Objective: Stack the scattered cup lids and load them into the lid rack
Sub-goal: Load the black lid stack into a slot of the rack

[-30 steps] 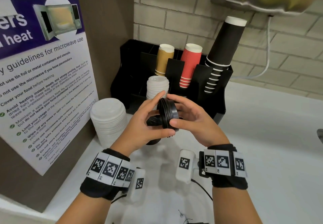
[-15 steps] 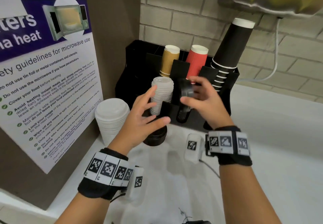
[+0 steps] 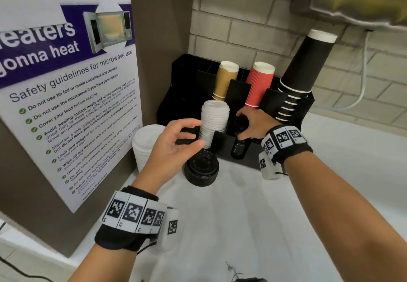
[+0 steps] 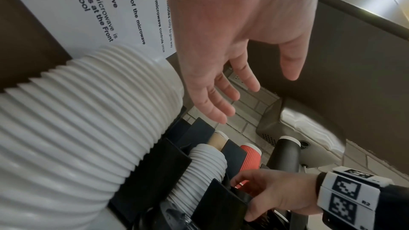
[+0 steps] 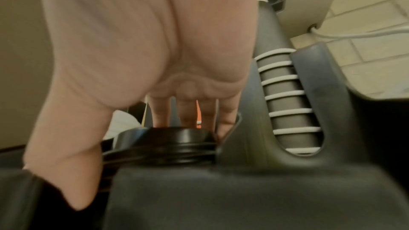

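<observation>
While the left hand (image 3: pixel 176 143) hovers loose-fingered, right hand (image 3: pixel 253 125) fingers (image 5: pixel 225 118) clasp black lids (image 5: pixel 163 142) inside the rack (image 3: pixel 222 145).

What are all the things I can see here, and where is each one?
Black rack: one, black, on the counter by the brick wall.
White lids in rack: one stack, white, front left slot.
Black lids in rack: one stack, black, slot right of the white lids.
Black lids on counter: one short stack, black, in front of the rack.
Big white lids: one stack, white, on the counter by the poster.
Cups: one tan stack, one red, one black, at the rack's back.
Poster: one, white and purple, left.
Counter: white.
Left hand: empty, above the counter's black lids.
Right hand: holds the rack's black lids.
</observation>
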Available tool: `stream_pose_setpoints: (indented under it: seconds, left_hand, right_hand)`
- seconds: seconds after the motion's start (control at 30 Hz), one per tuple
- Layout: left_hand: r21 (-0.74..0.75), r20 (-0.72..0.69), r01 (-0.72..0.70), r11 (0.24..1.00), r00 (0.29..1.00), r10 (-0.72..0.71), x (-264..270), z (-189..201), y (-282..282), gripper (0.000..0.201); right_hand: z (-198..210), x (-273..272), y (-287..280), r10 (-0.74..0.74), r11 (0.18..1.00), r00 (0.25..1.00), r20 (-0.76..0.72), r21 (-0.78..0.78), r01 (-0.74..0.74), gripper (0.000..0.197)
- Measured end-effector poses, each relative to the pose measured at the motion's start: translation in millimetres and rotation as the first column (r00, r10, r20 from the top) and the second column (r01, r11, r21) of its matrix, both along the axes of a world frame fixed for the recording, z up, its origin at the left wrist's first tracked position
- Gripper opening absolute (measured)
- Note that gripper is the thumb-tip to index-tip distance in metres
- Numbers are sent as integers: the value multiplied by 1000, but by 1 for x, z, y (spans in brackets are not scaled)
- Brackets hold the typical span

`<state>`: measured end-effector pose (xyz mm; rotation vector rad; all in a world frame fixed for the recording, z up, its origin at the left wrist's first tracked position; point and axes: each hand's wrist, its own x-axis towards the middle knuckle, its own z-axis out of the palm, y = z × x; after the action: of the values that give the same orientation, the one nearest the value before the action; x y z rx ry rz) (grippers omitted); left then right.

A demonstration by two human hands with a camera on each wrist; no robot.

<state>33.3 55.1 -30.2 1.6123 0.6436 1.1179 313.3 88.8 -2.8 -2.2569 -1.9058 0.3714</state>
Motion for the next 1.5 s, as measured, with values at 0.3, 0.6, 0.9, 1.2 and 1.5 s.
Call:
stream_pose_setpoints:
  seconds: [0.3, 0.6, 0.9, 1.2, 1.5]
  left_hand:
    - [-12, 4, 1, 1000, 1000, -1, 3, -2, 0, 36]
    - [-11, -10, 11, 1000, 1000, -11, 6, 0, -3, 34]
    - [-11, -13, 3, 1000, 1000, -3, 4, -1, -5, 33]
    - [-18, 17, -26, 999, 999, 27, -3, 0, -3, 31]
    - [-20, 8, -39, 999, 999, 39, -11, 0, -6, 28]
  right_hand:
    - [-7, -8, -12, 30, 998, 995, 92, -57, -25, 69]
    - [-39, -29, -35, -76, 993, 867, 493, 114, 22, 60]
    - [-39, -36, -43, -84, 992, 899, 429, 120, 36, 50]
    - [-22, -80, -55, 184, 913, 981, 58, 360, -192, 32]
    - [-58, -113, -40, 229, 953, 973, -22, -197, -228, 97]
